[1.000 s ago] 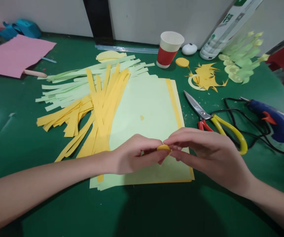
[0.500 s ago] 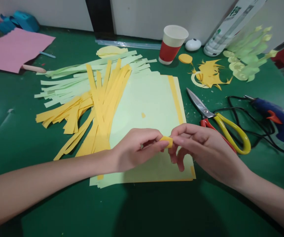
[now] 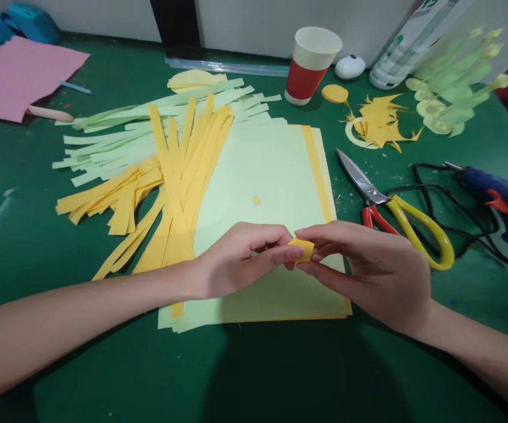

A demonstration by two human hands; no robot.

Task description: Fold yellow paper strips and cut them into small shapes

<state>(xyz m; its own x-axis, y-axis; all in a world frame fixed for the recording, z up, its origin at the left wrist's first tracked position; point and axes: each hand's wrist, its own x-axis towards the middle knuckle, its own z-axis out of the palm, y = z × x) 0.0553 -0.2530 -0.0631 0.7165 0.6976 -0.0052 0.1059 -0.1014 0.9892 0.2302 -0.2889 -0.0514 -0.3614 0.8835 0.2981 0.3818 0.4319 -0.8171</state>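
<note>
A small folded or rolled piece of yellow paper is held over the light green sheets. My left hand pinches its left side between thumb and fingers. My right hand closes round the right side, with the index finger at its top edge and the thumb at its lower edge. The right hand's other fingers are partly hidden behind the paper. Beneath both hands lies a stack of light green paper sheets, with a tiny yellow scrap on top.
Yellow paper strips and pale green strips lie left. Scissors and a blue glue gun with its cord lie right. Behind stand a paper cup, yellow spiky cut-outs, and green paper plants. Pink paper is far left.
My right hand has turned, its thumb now below the yellow paper and its index finger above, where before it pinched the right edge. The left hand keeps its pinch. The view has shifted slightly.
</note>
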